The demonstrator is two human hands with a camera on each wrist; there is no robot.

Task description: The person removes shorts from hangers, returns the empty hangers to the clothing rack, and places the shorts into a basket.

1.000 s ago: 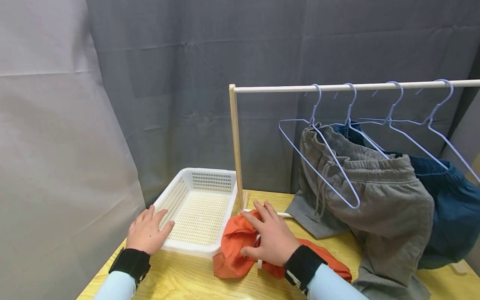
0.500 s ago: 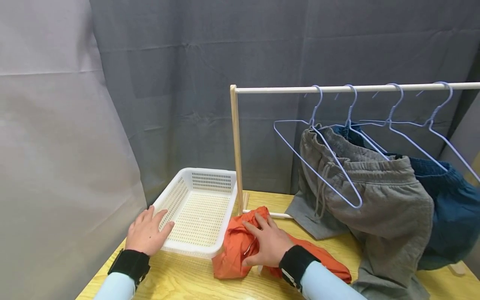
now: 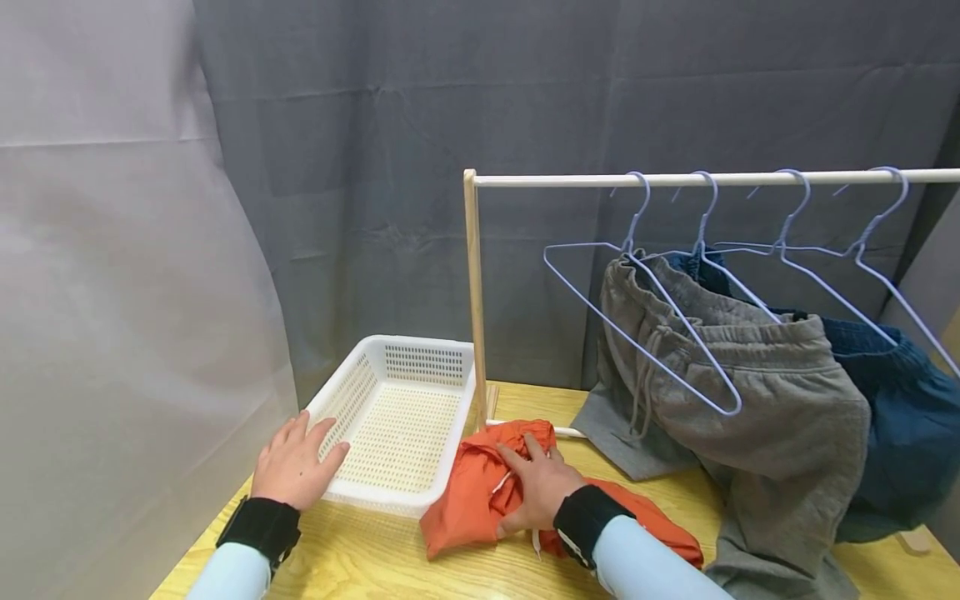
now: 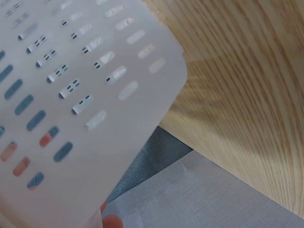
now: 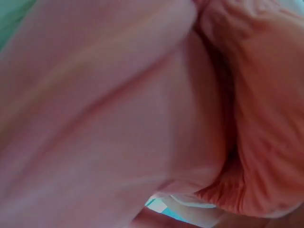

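Grey curtain backdrop, wooden table (image 3: 375, 558). Left hand (image 3: 294, 461) flat, fingers straight, resting on near-left corner of white perforated basket (image 3: 397, 417). Just right of basket, touching its rim: bunched orange garment (image 3: 480, 500), long axis running right along table edge. Right hand (image 3: 536, 492) on top of it, fingers curled into cloth, gripping. Right hand nearer garment; basket lies left of it. Clothes rail (image 3: 675, 177) with grey sweatpants (image 3: 765, 392) behind, right.

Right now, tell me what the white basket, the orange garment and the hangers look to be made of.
White basket: moulded plastic, matt, by its regular slotted perforations. Orange garment under the right hand: thin woven fabric, perhaps nylon, by its crisp creases and white drawcord. Hangers: thin wire, seemingly coated pale lilac. The left hand rests on the basket's rim.
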